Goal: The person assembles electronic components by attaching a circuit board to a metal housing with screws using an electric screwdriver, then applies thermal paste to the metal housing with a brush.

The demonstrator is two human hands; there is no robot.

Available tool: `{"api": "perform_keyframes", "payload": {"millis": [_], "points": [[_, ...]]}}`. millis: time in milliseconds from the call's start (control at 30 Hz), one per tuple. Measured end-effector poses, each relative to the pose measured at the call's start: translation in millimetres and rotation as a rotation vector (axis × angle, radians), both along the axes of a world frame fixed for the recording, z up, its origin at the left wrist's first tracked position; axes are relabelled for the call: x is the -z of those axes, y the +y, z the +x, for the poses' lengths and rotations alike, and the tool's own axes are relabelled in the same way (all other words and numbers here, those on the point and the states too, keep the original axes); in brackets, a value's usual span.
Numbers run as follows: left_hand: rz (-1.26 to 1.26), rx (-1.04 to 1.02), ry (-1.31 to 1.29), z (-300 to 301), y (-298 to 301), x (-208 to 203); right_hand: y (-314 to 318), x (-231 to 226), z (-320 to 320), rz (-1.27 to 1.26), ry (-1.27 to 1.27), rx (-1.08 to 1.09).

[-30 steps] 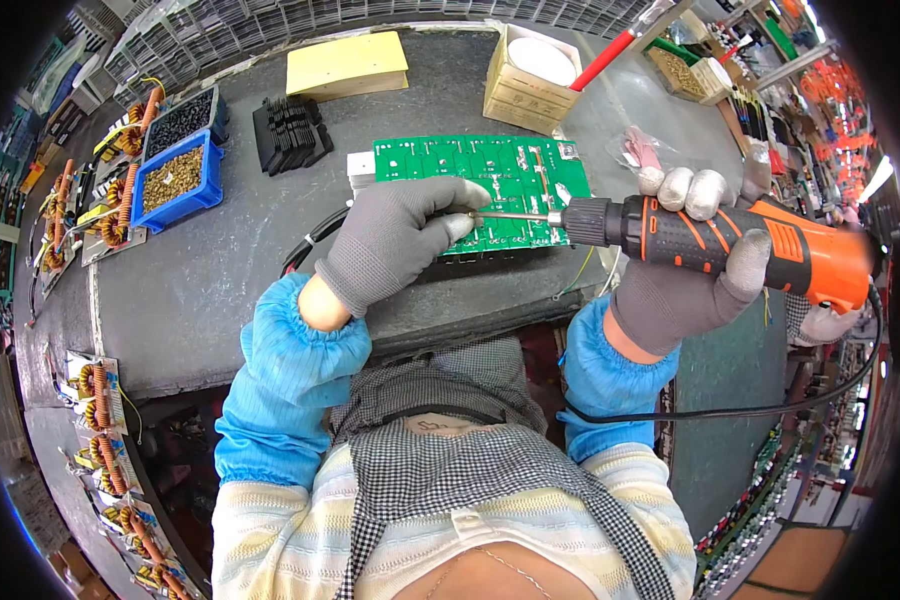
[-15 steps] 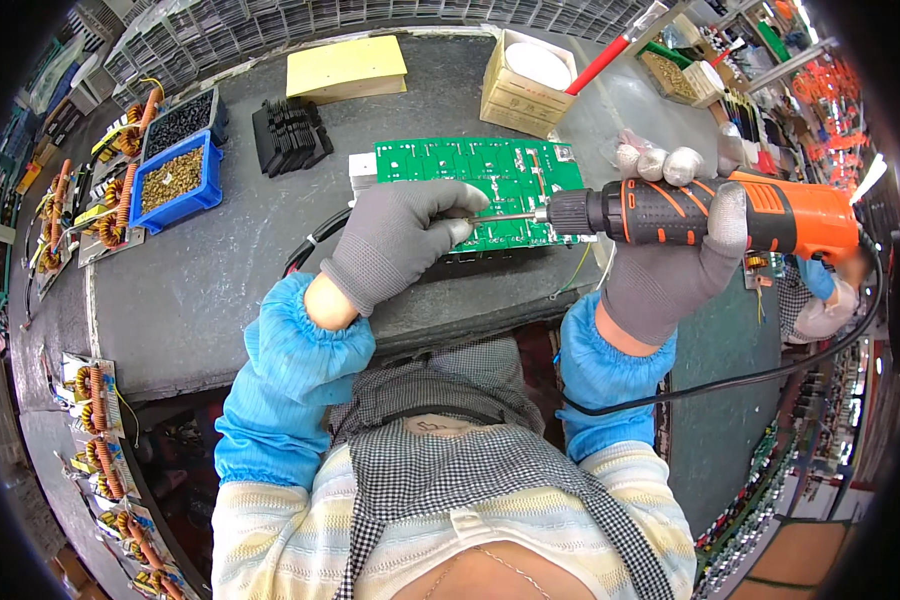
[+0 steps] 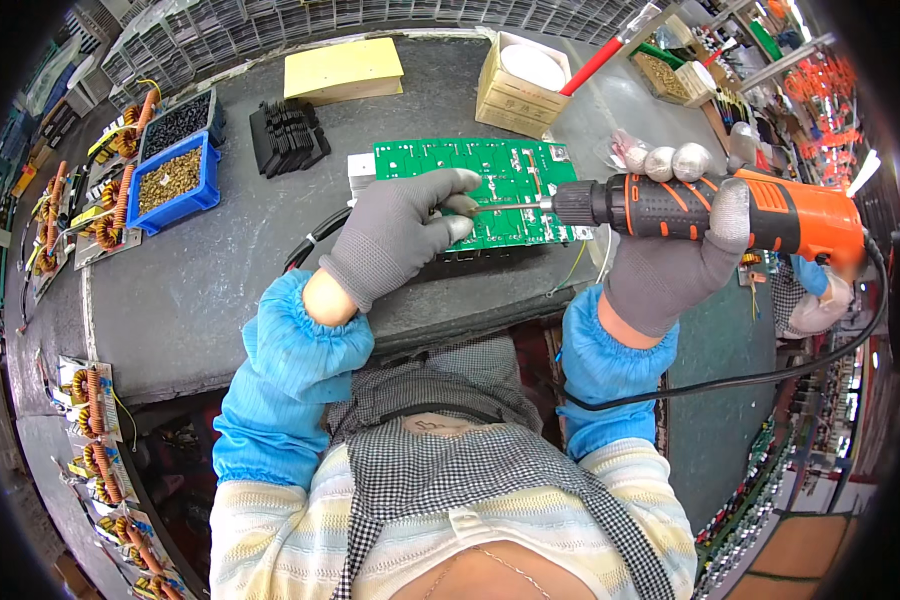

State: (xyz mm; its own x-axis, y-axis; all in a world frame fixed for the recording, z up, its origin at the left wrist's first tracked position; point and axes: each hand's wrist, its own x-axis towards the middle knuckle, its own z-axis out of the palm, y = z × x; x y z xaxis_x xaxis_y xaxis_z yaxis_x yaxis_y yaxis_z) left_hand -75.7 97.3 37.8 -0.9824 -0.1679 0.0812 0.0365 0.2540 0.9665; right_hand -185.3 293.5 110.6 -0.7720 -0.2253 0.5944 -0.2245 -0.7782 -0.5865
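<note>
My right hand (image 3: 670, 260), in a grey glove with pale fingertips, is wrapped round an orange and black electric screwdriver (image 3: 660, 207). The tool lies sideways, its long thin bit (image 3: 515, 206) pointing left over a green circuit board (image 3: 450, 165). At the tip of that bit, the gloved fingers of my left hand (image 3: 395, 230) are closed in a pinch. Whatever they hold is hidden between the fingertips. Beneath both hands the board lies on the dark workbench (image 3: 200, 300), with a pale block (image 3: 361, 172) at its left end.
Left on the bench are a blue bin of brassy screws (image 3: 175, 185), a bin of black parts (image 3: 178, 128) and assemblies with copper coils (image 3: 120, 200). Behind the board stand black plates (image 3: 288, 138), a yellow pad (image 3: 342, 70) and a carton (image 3: 515, 95). A black cable (image 3: 710, 390) trails from the tool.
The screwdriver's bit end has shifted slightly away from me. My left fingertips have moved a little with it, still pinched at the tip.
</note>
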Motion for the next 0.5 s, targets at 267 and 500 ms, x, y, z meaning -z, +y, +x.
{"api": "perform_keyframes", "payload": {"millis": [267,500], "points": [[-0.194,-0.027,0.003,0,-5,-2,-5,-8,8,0.151,0.134,-0.014],[-0.22,-0.015,0.016,-2,-6,-1,-14,-12,8,0.18,0.148,0.008]]}}
